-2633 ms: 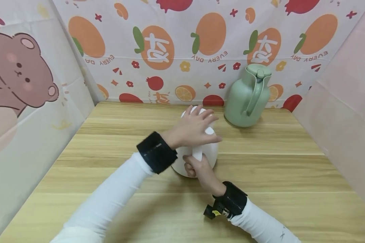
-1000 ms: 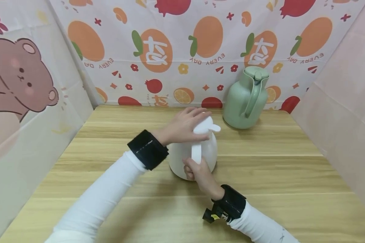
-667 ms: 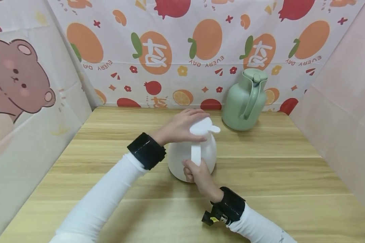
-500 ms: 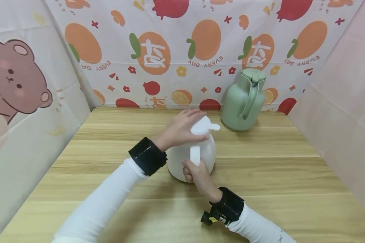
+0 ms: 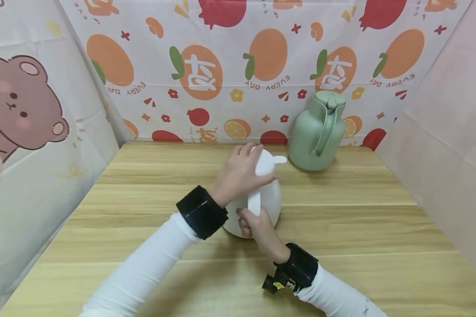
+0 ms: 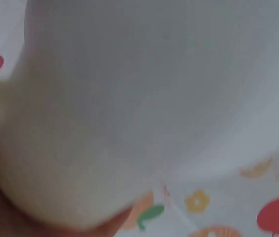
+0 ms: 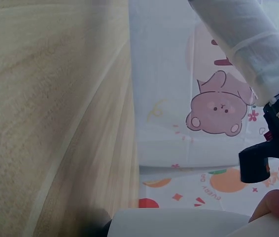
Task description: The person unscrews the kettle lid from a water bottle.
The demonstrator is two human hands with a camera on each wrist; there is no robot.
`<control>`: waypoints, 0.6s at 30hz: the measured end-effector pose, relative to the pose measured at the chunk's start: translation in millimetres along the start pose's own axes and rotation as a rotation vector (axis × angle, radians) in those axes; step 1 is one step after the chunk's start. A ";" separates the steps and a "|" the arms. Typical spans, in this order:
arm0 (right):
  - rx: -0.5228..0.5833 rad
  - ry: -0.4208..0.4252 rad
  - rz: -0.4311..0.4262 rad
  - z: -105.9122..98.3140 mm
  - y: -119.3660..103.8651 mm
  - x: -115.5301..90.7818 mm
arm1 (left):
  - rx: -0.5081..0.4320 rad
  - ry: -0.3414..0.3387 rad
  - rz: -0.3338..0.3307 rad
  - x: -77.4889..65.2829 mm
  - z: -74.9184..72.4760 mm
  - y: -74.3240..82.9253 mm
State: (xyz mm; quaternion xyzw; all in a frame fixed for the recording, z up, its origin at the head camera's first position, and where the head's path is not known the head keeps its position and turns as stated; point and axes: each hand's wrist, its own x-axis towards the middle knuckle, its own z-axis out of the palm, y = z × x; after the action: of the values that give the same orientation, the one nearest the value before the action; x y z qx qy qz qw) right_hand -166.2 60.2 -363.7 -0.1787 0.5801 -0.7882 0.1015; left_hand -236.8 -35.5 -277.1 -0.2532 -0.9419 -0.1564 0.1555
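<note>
So the left hand has its fingers bent over the far left side of the lid, thumb across the near side, so it's spread about as wide as the lid and gripping it. The right hand is closed snugly round the handle on the near side. Can't make out each fingertip, the jug hides some.

The white jug sits upright mid-table, with a small tab poking out right at the top. I'd guess it's a rigid shell with a bit of heft, more if there's liquid in it, no way to see. It looks smooth, so I'd expect the round body to be slippery; handle's the place to hold, lid edge for the other hand.

Further out, a green jug stands far right on the wooden table, well apart from the hands, in front of the fruit-print cloth.
</note>
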 end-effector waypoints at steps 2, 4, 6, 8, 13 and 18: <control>-0.011 -0.003 0.002 -0.3 0.5 0.2 | -0.016 -0.056 0.052 1.5 -3.9 -6.3; -0.018 -0.004 0.001 -0.4 0.9 0.1 | -0.061 -0.114 0.124 4.1 -7.8 -15.3; -0.022 -0.002 0.000 -0.3 1.3 -0.1 | -0.145 -0.149 0.210 7.4 -10.2 -25.7; -0.022 0.002 0.000 0.1 2.1 -0.9 | -0.223 -0.166 0.278 9.5 -10.1 -35.6; -0.027 0.010 0.001 0.9 3.5 -3.1 | -0.297 -0.125 0.316 8.3 -2.3 -46.2; -0.030 0.019 -0.006 0.0 4.0 -3.3 | -0.243 -0.046 0.253 4.0 2.4 -35.3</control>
State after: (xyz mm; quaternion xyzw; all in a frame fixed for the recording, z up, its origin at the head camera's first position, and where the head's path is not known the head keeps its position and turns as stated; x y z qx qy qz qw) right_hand -163.4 60.2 -368.1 -0.1745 0.5923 -0.7813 0.0911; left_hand -259.2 -61.9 -285.4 -0.3901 -0.8801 -0.2423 0.1207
